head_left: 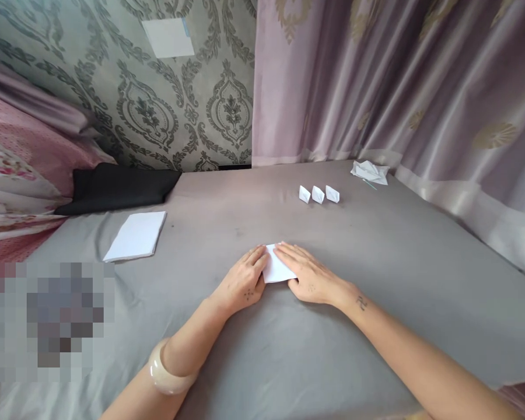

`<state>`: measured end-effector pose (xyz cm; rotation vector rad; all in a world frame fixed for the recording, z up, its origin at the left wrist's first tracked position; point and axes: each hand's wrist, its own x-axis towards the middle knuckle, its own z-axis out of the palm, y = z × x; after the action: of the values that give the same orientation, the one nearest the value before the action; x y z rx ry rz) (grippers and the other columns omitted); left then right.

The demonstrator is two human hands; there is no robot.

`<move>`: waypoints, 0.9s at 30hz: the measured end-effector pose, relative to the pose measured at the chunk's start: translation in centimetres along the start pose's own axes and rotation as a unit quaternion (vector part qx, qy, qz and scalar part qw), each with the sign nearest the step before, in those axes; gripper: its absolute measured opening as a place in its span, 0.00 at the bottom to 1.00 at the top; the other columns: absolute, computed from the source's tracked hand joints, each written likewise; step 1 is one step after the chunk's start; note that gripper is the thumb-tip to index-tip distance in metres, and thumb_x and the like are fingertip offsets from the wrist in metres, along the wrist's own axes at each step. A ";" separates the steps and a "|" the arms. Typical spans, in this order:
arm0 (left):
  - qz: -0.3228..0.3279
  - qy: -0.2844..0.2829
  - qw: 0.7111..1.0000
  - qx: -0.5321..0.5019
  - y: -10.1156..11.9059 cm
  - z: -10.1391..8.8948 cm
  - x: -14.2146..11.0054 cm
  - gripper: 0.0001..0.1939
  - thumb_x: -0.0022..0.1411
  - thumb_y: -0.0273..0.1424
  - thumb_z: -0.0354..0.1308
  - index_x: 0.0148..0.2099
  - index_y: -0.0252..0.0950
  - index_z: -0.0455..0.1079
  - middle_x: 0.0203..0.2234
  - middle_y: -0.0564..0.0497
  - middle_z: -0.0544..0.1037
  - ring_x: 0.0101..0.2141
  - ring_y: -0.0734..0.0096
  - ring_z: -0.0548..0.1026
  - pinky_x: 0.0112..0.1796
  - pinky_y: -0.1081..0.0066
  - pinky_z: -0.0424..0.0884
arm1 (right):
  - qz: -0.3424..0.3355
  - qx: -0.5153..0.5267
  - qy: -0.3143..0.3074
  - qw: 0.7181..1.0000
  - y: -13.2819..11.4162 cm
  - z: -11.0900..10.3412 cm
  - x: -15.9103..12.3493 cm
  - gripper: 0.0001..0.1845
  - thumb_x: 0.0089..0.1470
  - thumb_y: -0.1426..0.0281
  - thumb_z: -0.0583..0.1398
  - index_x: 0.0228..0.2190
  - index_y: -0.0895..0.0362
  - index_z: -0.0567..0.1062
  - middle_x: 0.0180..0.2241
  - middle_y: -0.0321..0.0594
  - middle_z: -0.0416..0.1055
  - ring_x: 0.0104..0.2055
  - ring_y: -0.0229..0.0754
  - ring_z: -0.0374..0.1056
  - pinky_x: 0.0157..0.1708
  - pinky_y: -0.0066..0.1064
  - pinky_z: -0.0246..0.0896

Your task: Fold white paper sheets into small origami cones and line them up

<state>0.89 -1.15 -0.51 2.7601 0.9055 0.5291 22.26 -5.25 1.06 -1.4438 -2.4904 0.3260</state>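
Observation:
A small white folded sheet of paper (276, 268) lies on the grey cloth between my hands. My left hand (244, 280) grips its left edge, fingers curled together over the upper left corner. On the other side, my right hand (308, 271) holds the paper, with fingers pressed along its top and the thumb at the lower right corner. The parts of the paper beneath my fingers are hidden. Farther back stand three small folded paper pieces in a row, a left one (304, 194), a middle one (318, 195) and a right one (332, 194).
A stack of white paper (136, 235) lies to the left, with a black cloth (120, 186) behind it. Crumpled white paper (370, 172) sits at the back right near the curtain (324, 76). Grey cloth (227, 204) covers the surface. The lower left is blurred out.

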 end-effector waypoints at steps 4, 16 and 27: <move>-0.002 -0.001 1.000 -0.005 -0.4 -0.1 -0.1 0.24 0.57 0.23 0.50 0.57 0.24 0.61 0.58 0.29 0.60 0.61 0.46 0.57 0.57 0.50 0.61 | -0.002 -0.012 0.028 1.000 -0.2 0.4 -0.2 0.34 0.48 0.79 0.51 0.59 0.64 0.61 0.62 0.49 0.55 0.65 0.47 0.48 0.64 0.46 0.44; -0.102 0.029 0.993 -0.056 0.9 -0.7 -0.1 0.09 0.62 0.28 0.52 0.40 0.37 0.74 0.42 0.46 0.75 0.43 0.62 0.69 0.43 0.65 0.70 | 0.010 0.069 0.079 0.994 0.5 -0.1 -0.5 0.13 0.59 0.69 0.55 0.44 0.53 0.75 0.46 0.41 0.72 0.47 0.45 0.66 0.48 0.39 0.63; -0.348 0.093 0.928 -0.094 1.5 0.5 1.5 0.13 0.61 0.36 0.54 0.32 0.37 0.77 0.36 0.45 0.72 0.39 0.61 0.66 0.45 0.60 0.66 | 0.176 0.127 0.107 0.970 0.7 0.4 2.5 0.22 0.62 0.62 0.49 0.23 0.57 0.74 0.43 0.41 0.70 0.35 0.37 0.69 0.37 0.30 0.62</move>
<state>3.05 -1.48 -0.09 2.0370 1.6669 0.6892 21.51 -2.81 0.71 -1.7028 -1.9397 0.5045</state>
